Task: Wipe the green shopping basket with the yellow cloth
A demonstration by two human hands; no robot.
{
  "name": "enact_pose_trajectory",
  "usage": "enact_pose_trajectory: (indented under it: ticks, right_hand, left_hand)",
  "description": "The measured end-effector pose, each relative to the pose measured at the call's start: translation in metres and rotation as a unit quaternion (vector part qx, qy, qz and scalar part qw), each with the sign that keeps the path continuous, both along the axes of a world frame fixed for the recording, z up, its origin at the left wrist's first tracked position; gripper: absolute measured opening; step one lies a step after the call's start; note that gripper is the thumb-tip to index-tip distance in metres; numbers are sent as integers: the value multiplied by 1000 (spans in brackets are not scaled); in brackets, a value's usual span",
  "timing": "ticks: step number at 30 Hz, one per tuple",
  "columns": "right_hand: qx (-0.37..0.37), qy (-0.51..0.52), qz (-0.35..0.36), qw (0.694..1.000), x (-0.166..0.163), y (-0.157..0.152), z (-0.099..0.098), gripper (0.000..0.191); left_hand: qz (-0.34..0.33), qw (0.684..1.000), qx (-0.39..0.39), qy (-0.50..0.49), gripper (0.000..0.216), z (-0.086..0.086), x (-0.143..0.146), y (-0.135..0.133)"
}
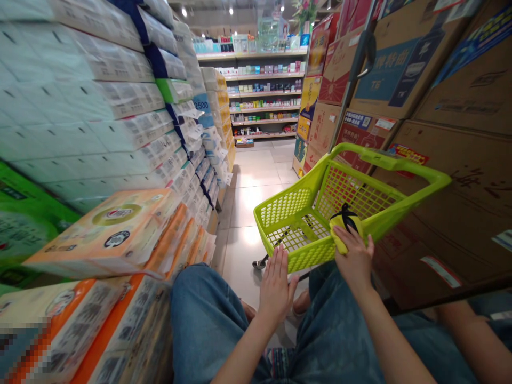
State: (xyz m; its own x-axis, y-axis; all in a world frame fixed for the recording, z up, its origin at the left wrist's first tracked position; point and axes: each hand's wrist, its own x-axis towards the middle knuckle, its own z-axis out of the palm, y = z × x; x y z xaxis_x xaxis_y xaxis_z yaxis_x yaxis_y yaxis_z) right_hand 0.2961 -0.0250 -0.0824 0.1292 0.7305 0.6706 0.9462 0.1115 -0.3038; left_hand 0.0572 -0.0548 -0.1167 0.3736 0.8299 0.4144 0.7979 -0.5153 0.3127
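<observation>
In front of my knees stands a lime-green plastic shopping cart (298,213) with lattice sides. My left hand (276,277) rests against the outside of its near wall, fingers stretched out flat and holding nothing. A yellow cloth (341,234) with a black strap or tie on it lies over the cart's near top rim, towards the right. My right hand (354,256) is closed over this cloth and presses it to the rim; part of the cloth is hidden beneath the fingers. The cart's handle (400,160) rises at the right.
Packs of tissue (120,101) are stacked high on the left, with orange packs (116,229) close by my left knee. Cardboard cartons (452,176) wall the right side. A tiled floor aisle (248,200) leads to shelves (264,93) of small goods. Another forearm (466,330) shows at lower right.
</observation>
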Motion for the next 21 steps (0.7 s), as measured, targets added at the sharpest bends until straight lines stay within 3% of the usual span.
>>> enact_pose_trajectory:
  ticks: [2,6,9,13,18,21]
  right_hand:
    - [-12,3,21,1000,-33,-9,0,52]
    - [-45,-1,140,989,-97,-30,-3,59]
    - [-54,-4,196,979,-108,-36,-2,63]
    - [-52,-29,192,980,-63,-25,1,60]
    - [-12,-34,61,998,20,-2,2,52]
    - [6,-19,12,1000,33,5,2,52]
  left_hand:
    - [-2,1000,-6,-1,66,0,0,0]
    - [-9,1000,-15,-1,66,-1,-1,1]
    - [-12,1000,-16,-1,68,-1,-2,1]
    - [-12,1000,-12,0,67,0,-2,1]
    - [-12,1000,-3,-4,67,0,-2,1]
    - [-6,1000,2,-7,67,0,-1,0]
